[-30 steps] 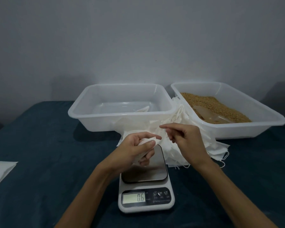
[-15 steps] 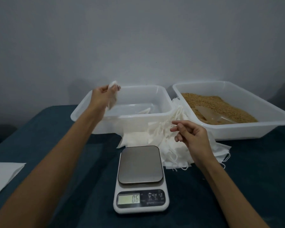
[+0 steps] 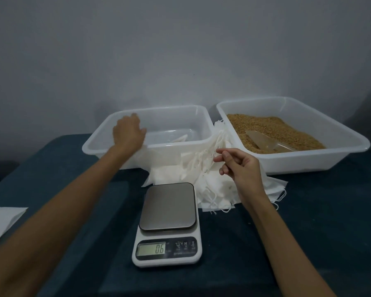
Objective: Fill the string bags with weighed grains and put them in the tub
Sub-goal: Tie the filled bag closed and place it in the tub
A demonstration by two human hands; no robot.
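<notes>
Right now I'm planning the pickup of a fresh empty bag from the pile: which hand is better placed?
Right. The right hand hovers directly over the bag pile, fingers loosely curled, holding nothing. The left hand is away over the clear tub.

Plain grey wall (image 3: 180,50), dark teal tabletop (image 3: 319,221), dim light

The left hand (image 3: 128,131) is motion-blurred, fingers indistinct; the white sheet (image 3: 2,221) is cut off at left.
</notes>
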